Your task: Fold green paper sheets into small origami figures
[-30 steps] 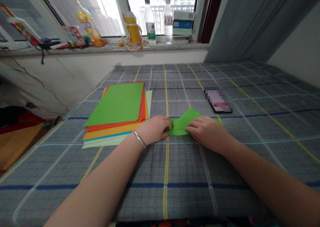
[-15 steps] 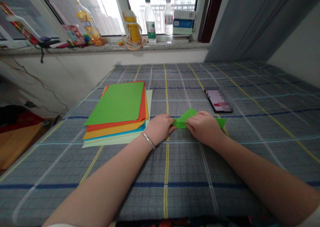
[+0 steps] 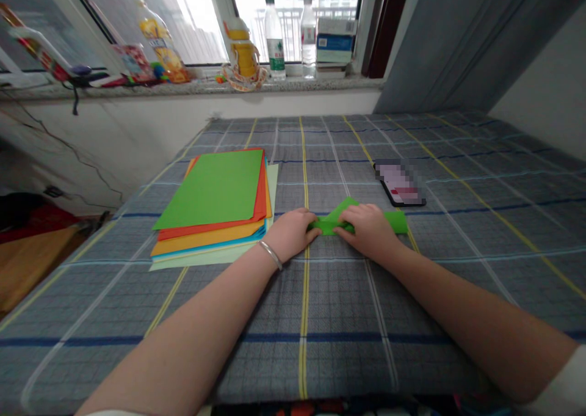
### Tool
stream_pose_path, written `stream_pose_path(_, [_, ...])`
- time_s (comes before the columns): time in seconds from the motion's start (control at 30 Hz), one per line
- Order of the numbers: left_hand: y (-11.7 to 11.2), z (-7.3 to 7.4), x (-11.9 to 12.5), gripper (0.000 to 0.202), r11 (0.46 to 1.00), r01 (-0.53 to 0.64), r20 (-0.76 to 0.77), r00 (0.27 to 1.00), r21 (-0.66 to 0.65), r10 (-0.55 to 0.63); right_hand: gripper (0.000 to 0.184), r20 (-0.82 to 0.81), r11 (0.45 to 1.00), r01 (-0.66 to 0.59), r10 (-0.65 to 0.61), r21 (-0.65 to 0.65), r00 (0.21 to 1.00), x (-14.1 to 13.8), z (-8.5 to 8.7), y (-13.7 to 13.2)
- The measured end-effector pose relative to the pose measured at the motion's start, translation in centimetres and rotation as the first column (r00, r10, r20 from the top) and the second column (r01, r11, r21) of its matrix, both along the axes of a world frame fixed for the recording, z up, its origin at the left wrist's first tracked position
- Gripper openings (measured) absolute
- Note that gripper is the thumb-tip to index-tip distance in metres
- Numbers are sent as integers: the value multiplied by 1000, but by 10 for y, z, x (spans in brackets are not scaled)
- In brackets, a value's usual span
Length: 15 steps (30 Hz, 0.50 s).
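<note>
A folded green paper (image 3: 394, 221) lies on the grey checked cloth (image 3: 320, 294) in the middle of the view. My left hand (image 3: 289, 233), with a silver bracelet at the wrist, pinches the paper's left end with closed fingers. My right hand (image 3: 366, 228) lies over the middle of the paper with fingers curled down on it. Most of the paper is hidden under my right hand; a strip sticks out to its right.
A stack of coloured sheets (image 3: 215, 202), green on top, lies left of my hands. A phone (image 3: 400, 184) rests just beyond the paper on the right. The windowsill (image 3: 192, 87) at the back carries bottles, a box and small items.
The green paper has been folded flatter into a narrower strip. Both hands shifted slightly away from me, and my right hand now covers the paper's middle.
</note>
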<state>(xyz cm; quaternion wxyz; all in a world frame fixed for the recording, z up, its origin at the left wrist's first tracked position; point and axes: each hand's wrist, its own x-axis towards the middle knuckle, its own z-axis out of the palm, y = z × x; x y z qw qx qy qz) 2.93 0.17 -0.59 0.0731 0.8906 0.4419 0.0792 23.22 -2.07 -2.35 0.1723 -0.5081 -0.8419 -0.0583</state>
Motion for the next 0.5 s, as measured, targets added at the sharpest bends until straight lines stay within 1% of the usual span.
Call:
stream_pose_path(0.1, [1, -3, 2, 27, 1000, -22, 20, 1000, -3, 22, 17, -5, 1000, 11, -11, -8, 1000, -1, -2, 1])
stream_pose_path(0.17, [1, -3, 3, 27, 999, -45, 1, 999, -8, 45, 16, -2, 1000, 19, -19, -14, 1000, -1, -3, 1])
stream_pose_path(0.27, [1, -3, 3, 24, 999, -41, -8, 999, -8, 41, 16, 1, 999, 25, -25, -22, 1000, -1, -3, 0])
stream_pose_path(0.37, [2, -1, 1, 23, 999, -27, 6, 1000, -24, 27, 17, 4, 999, 28, -28, -31, 1000, -1, -4, 1])
stream_pose_path(0.5, [2, 5, -2, 16, 996, -54, -14, 998, -68, 53, 17, 7, 999, 34, -34, -41, 999, -1, -5, 3])
